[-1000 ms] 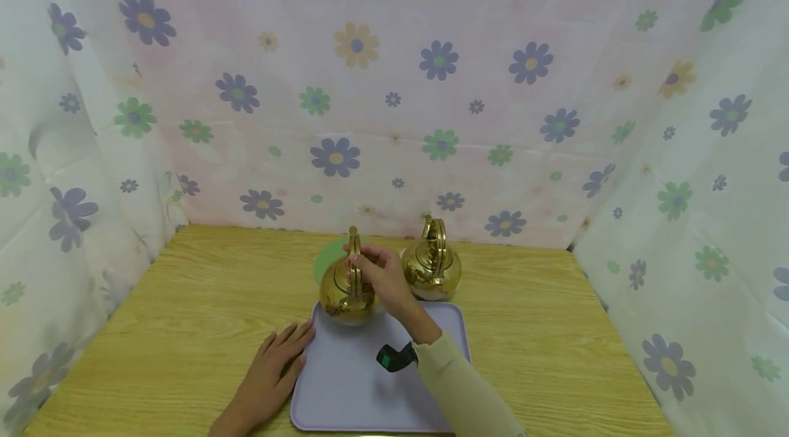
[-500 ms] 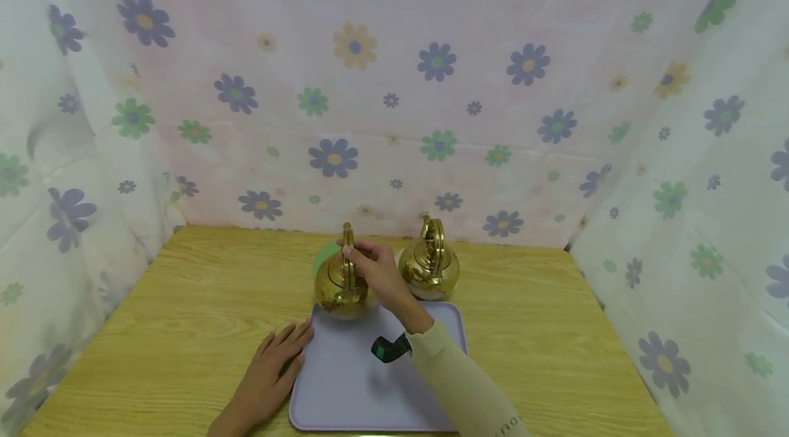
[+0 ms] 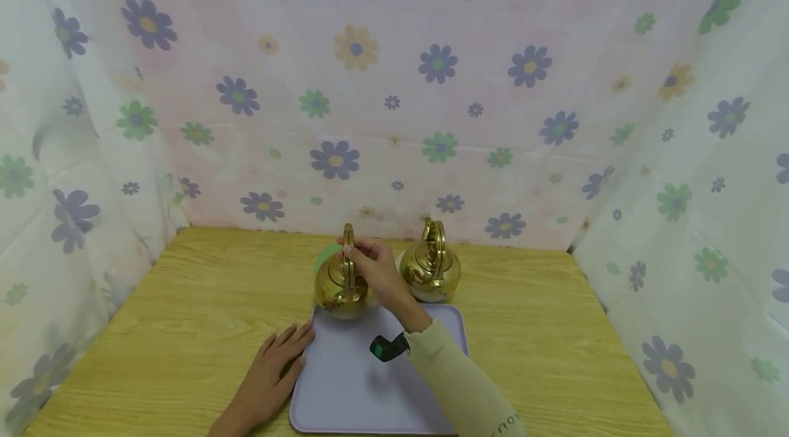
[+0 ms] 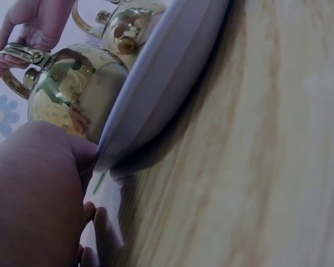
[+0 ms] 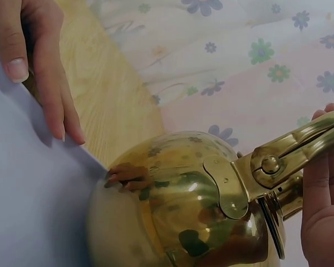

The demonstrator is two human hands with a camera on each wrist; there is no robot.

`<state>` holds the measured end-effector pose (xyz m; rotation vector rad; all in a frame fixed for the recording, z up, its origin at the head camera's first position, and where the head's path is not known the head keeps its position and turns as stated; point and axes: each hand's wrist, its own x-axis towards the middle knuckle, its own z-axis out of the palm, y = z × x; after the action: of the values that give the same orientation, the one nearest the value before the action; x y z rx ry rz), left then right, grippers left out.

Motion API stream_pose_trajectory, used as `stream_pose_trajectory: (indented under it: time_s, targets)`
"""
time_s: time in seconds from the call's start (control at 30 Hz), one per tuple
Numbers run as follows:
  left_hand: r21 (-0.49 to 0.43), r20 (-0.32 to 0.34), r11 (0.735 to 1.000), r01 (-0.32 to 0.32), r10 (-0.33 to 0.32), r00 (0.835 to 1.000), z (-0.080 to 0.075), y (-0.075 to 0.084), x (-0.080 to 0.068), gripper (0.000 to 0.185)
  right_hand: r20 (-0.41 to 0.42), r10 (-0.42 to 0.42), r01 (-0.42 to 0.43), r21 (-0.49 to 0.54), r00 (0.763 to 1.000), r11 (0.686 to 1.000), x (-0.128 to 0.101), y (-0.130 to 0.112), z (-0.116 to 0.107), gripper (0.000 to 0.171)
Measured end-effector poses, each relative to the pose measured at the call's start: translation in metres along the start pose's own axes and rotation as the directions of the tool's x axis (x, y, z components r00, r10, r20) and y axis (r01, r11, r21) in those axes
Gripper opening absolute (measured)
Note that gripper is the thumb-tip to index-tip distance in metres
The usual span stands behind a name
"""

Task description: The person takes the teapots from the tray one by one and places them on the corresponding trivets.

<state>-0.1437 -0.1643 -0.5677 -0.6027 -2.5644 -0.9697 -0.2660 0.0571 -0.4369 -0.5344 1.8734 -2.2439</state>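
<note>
- The right hand (image 3: 374,271) is holding the upright handle of the near golden kettle (image 3: 341,286); its fingers (image 5: 322,183) are curling around the top of the handle.
- This kettle is standing at the far left corner of the lilac tray (image 3: 345,389), and in the right wrist view its round body is lying over the tray edge.
- The left hand (image 3: 271,375) is resting flat on the wooden desk (image 3: 185,314), with straight fingers (image 5: 55,105) touching the left rim of the tray and gripping nothing.
- A second golden kettle (image 3: 433,266) is standing just behind the far right side of the tray, near the first one but apart from it.
- A green round mat (image 3: 325,258) is lying on the desk behind the near kettle and is mostly hidden by it.
- A floral curtain (image 3: 394,81) is hanging behind the desk and at both sides.
</note>
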Motion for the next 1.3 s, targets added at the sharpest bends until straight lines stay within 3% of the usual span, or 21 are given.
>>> stream_pose_trajectory:
  time_s: [0.2,1.3]
  targets:
    - [-0.011,0.016,1.000,0.025,-0.025,1.000,-0.001,0.002,-0.001,0.043,-0.008,-0.002,0.002,0.012,1.000,1.000,0.002,0.000,0.000,0.033]
    - [-0.007,-0.004,1.000,-0.007,0.007,1.000,0.000,-0.001,-0.001,0.041,-0.013,-0.038,0.038,0.022,0.999,0.999,0.022,0.007,-0.004,0.033]
